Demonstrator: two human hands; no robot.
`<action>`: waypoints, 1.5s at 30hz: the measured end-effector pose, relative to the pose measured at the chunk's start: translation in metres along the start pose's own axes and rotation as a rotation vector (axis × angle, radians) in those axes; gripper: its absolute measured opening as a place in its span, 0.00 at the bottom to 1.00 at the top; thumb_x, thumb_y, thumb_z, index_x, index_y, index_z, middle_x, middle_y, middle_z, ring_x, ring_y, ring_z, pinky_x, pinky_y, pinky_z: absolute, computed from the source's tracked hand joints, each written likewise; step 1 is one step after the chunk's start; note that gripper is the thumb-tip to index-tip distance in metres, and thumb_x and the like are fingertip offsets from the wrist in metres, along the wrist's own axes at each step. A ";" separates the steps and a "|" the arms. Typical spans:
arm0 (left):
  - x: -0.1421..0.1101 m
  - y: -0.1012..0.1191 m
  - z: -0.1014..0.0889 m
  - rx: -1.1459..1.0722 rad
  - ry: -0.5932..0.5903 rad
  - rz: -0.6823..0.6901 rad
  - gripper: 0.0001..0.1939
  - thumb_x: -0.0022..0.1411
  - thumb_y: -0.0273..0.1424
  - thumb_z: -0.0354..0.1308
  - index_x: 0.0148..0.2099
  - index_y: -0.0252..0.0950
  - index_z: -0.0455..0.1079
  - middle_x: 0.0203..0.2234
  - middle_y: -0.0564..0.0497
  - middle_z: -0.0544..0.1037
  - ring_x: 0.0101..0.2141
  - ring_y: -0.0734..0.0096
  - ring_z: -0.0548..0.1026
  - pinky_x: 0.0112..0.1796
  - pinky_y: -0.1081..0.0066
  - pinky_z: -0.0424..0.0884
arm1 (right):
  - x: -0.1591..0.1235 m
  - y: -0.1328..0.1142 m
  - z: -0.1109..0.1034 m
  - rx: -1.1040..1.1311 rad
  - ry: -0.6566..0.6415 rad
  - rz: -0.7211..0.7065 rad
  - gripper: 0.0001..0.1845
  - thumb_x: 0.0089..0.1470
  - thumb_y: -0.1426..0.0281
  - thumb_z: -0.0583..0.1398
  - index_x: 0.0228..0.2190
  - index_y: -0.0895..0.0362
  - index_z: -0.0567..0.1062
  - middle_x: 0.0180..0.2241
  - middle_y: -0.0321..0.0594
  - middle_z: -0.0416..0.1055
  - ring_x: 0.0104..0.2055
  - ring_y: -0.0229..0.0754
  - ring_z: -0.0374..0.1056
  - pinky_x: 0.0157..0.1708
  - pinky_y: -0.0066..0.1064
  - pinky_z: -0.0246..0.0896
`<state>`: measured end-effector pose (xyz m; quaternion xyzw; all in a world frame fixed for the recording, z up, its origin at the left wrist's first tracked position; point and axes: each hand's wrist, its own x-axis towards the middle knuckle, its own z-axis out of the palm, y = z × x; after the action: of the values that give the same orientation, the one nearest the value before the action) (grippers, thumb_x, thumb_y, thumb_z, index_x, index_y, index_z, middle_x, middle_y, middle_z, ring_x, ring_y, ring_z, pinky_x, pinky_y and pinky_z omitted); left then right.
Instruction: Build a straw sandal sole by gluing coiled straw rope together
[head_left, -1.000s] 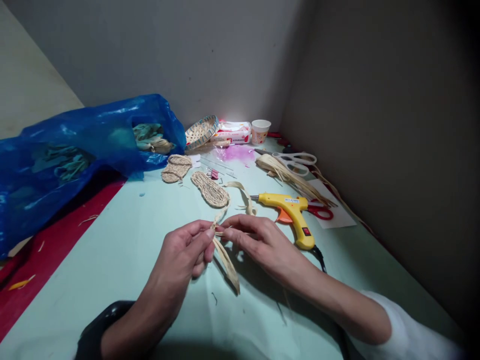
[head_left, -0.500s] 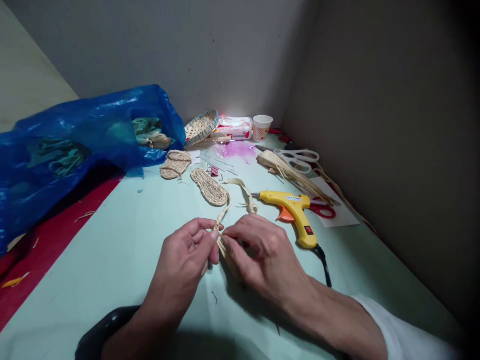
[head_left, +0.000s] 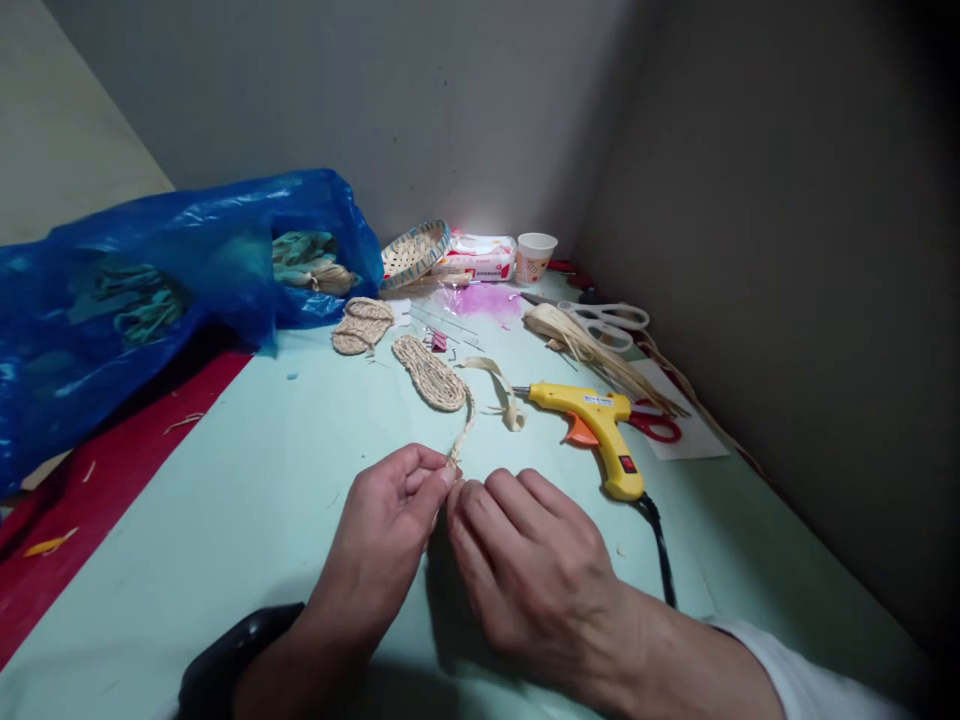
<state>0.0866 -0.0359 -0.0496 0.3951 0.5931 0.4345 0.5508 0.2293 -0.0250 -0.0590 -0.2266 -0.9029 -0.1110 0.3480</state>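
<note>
My left hand (head_left: 401,510) pinches the near end of a thin straw braid (head_left: 466,425) between thumb and forefinger. The braid runs up from there to a coiled, sole-shaped straw piece (head_left: 429,375) lying flat on the table. Right beside it, my right hand (head_left: 529,560) is closed, its fingertips at the braid's end on the loose straw strands, which the hand mostly hides. A loose flat straw strip (head_left: 499,385) curls just beyond my hands.
At the right lie a yellow glue gun (head_left: 600,410), a straw bundle (head_left: 585,340), white-handled scissors (head_left: 615,318) and red-handled scissors (head_left: 658,425). Behind stand a paper cup (head_left: 535,258) and woven basket (head_left: 416,252). A woven straw sole (head_left: 362,326) and blue plastic bag (head_left: 187,230) are left.
My right hand has drawn slightly down and its fingers have curled in more, covering the loose strands. My left hand keeps its pinch on the braid. The view has shifted a little.
</note>
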 end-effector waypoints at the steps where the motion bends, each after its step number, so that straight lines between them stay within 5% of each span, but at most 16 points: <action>1: 0.001 0.001 0.000 -0.010 -0.001 -0.010 0.13 0.60 0.40 0.62 0.33 0.34 0.69 0.20 0.59 0.64 0.22 0.79 0.57 0.21 0.77 0.54 | 0.000 -0.001 0.000 -0.003 0.005 0.003 0.16 0.55 0.82 0.53 0.21 0.58 0.74 0.22 0.43 0.68 0.27 0.46 0.55 0.26 0.39 0.47; 7: 0.002 0.001 -0.002 -0.170 -0.058 -0.081 0.16 0.57 0.41 0.67 0.33 0.33 0.68 0.18 0.63 0.61 0.18 0.84 0.52 0.19 0.79 0.48 | -0.001 -0.003 0.003 0.017 -0.004 -0.019 0.15 0.55 0.82 0.54 0.23 0.60 0.76 0.24 0.44 0.71 0.28 0.45 0.57 0.27 0.39 0.48; 12: 0.004 0.000 -0.010 -0.216 -0.020 -0.100 0.15 0.53 0.36 0.70 0.36 0.34 0.70 0.21 0.59 0.70 0.20 0.84 0.62 0.21 0.81 0.55 | -0.002 0.006 -0.007 0.088 -0.089 -0.016 0.11 0.59 0.75 0.57 0.36 0.66 0.80 0.34 0.49 0.77 0.34 0.48 0.65 0.31 0.40 0.54; 15: 0.003 0.004 -0.011 -0.170 0.003 -0.104 0.14 0.53 0.36 0.70 0.36 0.34 0.70 0.23 0.57 0.73 0.24 0.78 0.70 0.25 0.78 0.62 | 0.007 0.023 -0.018 0.408 -0.099 0.260 0.17 0.62 0.63 0.59 0.37 0.64 0.80 0.34 0.47 0.77 0.34 0.46 0.68 0.33 0.38 0.59; 19: -0.002 0.009 -0.010 -0.009 -0.019 -0.058 0.13 0.56 0.38 0.65 0.39 0.35 0.70 0.24 0.53 0.77 0.24 0.74 0.70 0.25 0.75 0.60 | 0.023 0.046 -0.019 0.712 -0.236 0.766 0.15 0.62 0.60 0.60 0.32 0.56 0.81 0.31 0.38 0.78 0.33 0.40 0.69 0.34 0.32 0.58; 22: -0.005 0.008 -0.009 0.072 -0.024 0.006 0.14 0.61 0.38 0.62 0.45 0.39 0.65 0.26 0.53 0.79 0.24 0.73 0.67 0.26 0.73 0.58 | 0.027 0.049 -0.008 1.053 -0.408 0.869 0.21 0.63 0.56 0.59 0.25 0.57 0.77 0.24 0.35 0.74 0.28 0.37 0.63 0.30 0.29 0.54; 25: -0.007 0.005 -0.009 0.088 -0.047 0.011 0.13 0.63 0.38 0.59 0.46 0.42 0.61 0.28 0.55 0.80 0.26 0.71 0.68 0.29 0.71 0.60 | 0.026 0.046 0.001 1.280 -0.378 0.961 0.23 0.60 0.54 0.61 0.22 0.58 0.72 0.20 0.33 0.69 0.25 0.34 0.57 0.27 0.29 0.50; 28: -0.007 0.003 -0.011 0.115 -0.092 0.021 0.09 0.65 0.38 0.57 0.44 0.43 0.60 0.28 0.55 0.79 0.31 0.68 0.70 0.34 0.69 0.62 | 0.023 0.045 0.004 1.274 -0.344 1.047 0.23 0.56 0.53 0.63 0.21 0.58 0.71 0.18 0.30 0.63 0.23 0.33 0.49 0.23 0.29 0.43; 37: -0.002 0.001 -0.015 0.127 -0.157 -0.004 0.09 0.67 0.39 0.55 0.44 0.42 0.60 0.30 0.55 0.78 0.35 0.66 0.71 0.38 0.66 0.61 | 0.019 0.046 0.004 1.314 -0.375 1.109 0.22 0.58 0.53 0.62 0.23 0.57 0.69 0.17 0.27 0.58 0.20 0.31 0.46 0.20 0.28 0.39; 45: -0.004 0.004 -0.013 0.087 -0.138 0.001 0.08 0.66 0.37 0.56 0.42 0.43 0.60 0.28 0.56 0.78 0.35 0.66 0.73 0.39 0.66 0.63 | 0.018 0.056 -0.006 1.226 -0.594 0.834 0.21 0.59 0.54 0.62 0.27 0.59 0.76 0.24 0.33 0.67 0.27 0.35 0.55 0.28 0.28 0.50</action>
<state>0.0743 -0.0398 -0.0441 0.4479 0.5719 0.3802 0.5725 0.2487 0.0275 -0.0398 -0.3340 -0.6990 0.6095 0.1684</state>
